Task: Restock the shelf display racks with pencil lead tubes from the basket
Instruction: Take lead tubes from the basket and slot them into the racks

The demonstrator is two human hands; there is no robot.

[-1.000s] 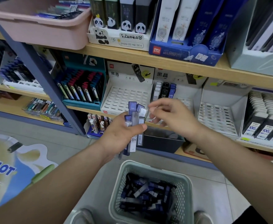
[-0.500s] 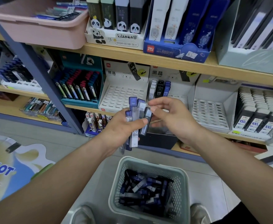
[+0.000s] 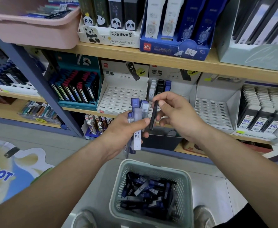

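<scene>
Centrally, left hand [image 3: 123, 127] grip clamped on HB 0.7 tubes [image 3: 137, 137], right hand [image 3: 179, 119] grip pinching black tube [image 3: 153, 116], deli rack [image 3: 121, 97] behind.

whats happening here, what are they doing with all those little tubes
A person is restocking pencil lead tubes. The left hand grips a bundle of tubes, while the right hand pinches a single dark tube just beside the bundle. A basket below the hands holds many loose tubes. Ahead, one white display rack has only a few tubes at its back.
</scene>
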